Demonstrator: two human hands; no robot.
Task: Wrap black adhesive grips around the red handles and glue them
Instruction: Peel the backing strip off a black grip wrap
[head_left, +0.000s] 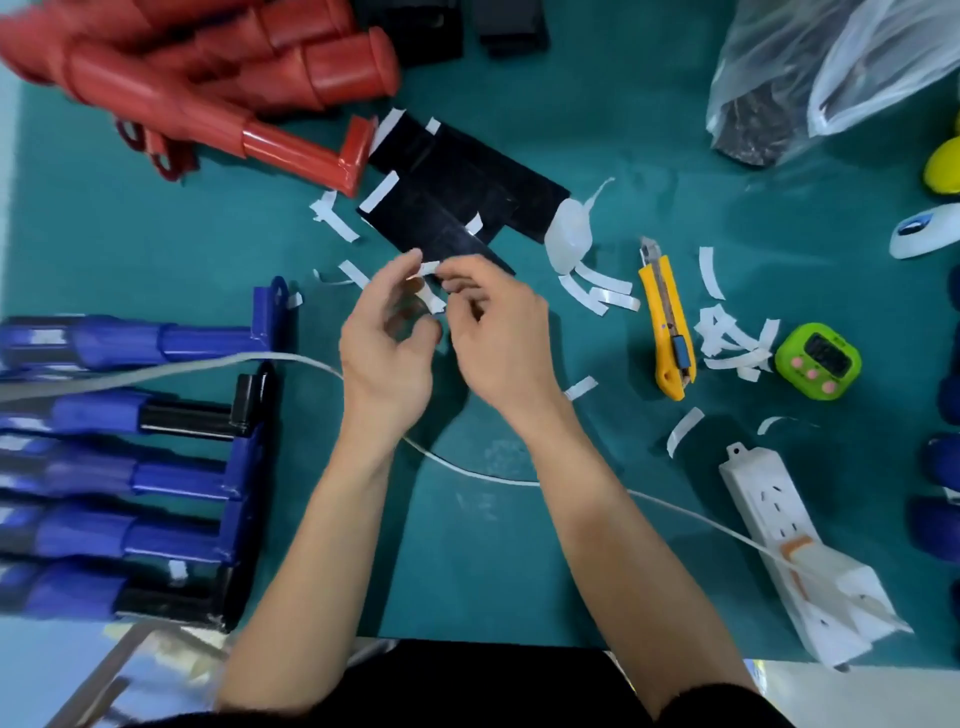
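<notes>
Several red handles (291, 150) lie piled at the top left of the green table. Beside them several black adhesive grip sheets (457, 187) overlap, some with white backing strips on their edges. My left hand (387, 338) and my right hand (498, 332) meet just below the sheets. Their fingertips pinch a small white backing strip (428, 270) at the corner of a black grip piece (467, 254). Most of that piece is hidden behind my fingers.
Blue handles (130, 467), some with black grips, lie in a row at the left. A yellow utility knife (667, 327), green timer (818, 361), white power strip (800, 545) with its cable, plastic bags (810, 78) and scattered white backing strips (732, 343) sit at the right.
</notes>
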